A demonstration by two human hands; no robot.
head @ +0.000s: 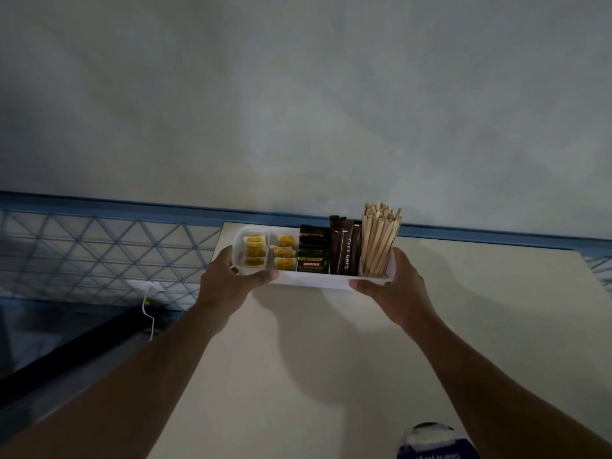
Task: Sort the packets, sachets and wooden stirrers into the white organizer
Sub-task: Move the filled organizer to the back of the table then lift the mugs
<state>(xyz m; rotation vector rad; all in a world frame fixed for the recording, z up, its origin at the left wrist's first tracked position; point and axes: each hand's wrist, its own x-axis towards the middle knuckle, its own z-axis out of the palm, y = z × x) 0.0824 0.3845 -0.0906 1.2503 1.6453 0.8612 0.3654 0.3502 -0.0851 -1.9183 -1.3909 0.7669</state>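
The white organizer (311, 280) is at the far edge of the cream table (331, 359), close to the wall. My left hand (228, 279) grips its left end and my right hand (394, 286) grips its right end. From left to right its compartments hold yellow-and-white sachets (255, 250), more yellow sachets (284, 251), black Kopiko packets (313, 256), brown City Cafe stick sachets (346, 250) and upright wooden stirrers (379, 236).
A grey wall (298, 111) rises right behind the organizer. A blue wire-mesh panel (106, 246) stands to the left of the table, with a thin pale cord (149, 313) hanging below it. A blue-and-white object (433, 442) shows at the bottom edge.
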